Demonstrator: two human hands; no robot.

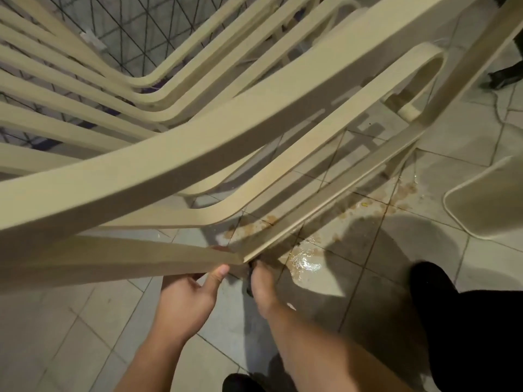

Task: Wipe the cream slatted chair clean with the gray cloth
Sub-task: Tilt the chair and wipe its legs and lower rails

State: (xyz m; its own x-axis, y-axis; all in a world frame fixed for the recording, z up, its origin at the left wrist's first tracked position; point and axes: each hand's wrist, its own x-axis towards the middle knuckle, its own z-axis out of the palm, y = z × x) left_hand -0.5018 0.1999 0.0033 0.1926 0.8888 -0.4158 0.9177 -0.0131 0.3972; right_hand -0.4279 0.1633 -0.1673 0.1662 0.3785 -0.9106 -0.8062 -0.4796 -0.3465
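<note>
Under the frame corner: left hand (186, 301) grips the cream slatted chair (198, 142), thumb on its edge.
Right hand (261, 290): clenched on dark gray cloth (249, 281), barely visible.
Risk: wet floor (307, 263) could let the tilted chair slide.

A floor (441, 168) of pale square tiles with dark grout lines is seen beneath everything. A glossy wet puddle (307, 263) lies on the tiles near the lower middle, and brownish stains (402, 193) are scattered from it up toward the right. A wire mesh (124, 38) of dark crossing lines is seen at the upper left. The rounded corner of a second pale plastic piece (486, 199) is seen at the right edge. A dark object (506, 76) sits at the upper right, too cropped to be identified. Black trouser legs (475, 335) are seen at the lower right.
</note>
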